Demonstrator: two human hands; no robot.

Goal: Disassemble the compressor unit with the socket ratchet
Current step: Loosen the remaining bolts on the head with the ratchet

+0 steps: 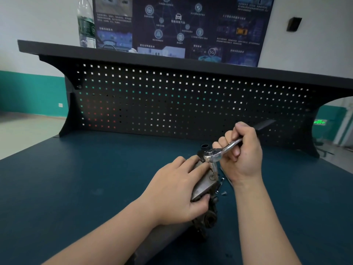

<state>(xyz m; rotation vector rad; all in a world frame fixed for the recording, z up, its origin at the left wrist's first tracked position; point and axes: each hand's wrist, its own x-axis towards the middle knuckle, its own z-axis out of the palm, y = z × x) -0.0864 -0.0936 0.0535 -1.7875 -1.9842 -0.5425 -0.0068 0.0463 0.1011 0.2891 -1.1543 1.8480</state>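
Note:
The compressor unit (205,188), grey metal with a dark grimy end toward me, lies on the dark teal workbench (86,178). My left hand (175,190) lies over its flat top plate, fingers spread on top and thumb hooked under the plate's near edge. My right hand (242,152) grips the chrome socket ratchet (219,152) by its handle. The ratchet's socket stands upright on a bolt on the plate's right side. The black handle end sticks out behind my fist.
Small loose bolts (223,192) lie on the bench just right of the unit. A black pegboard back panel (172,104) with a shelf rises behind. A water bottle (86,23) stands on the shelf at the left. A dark poster hangs on the wall.

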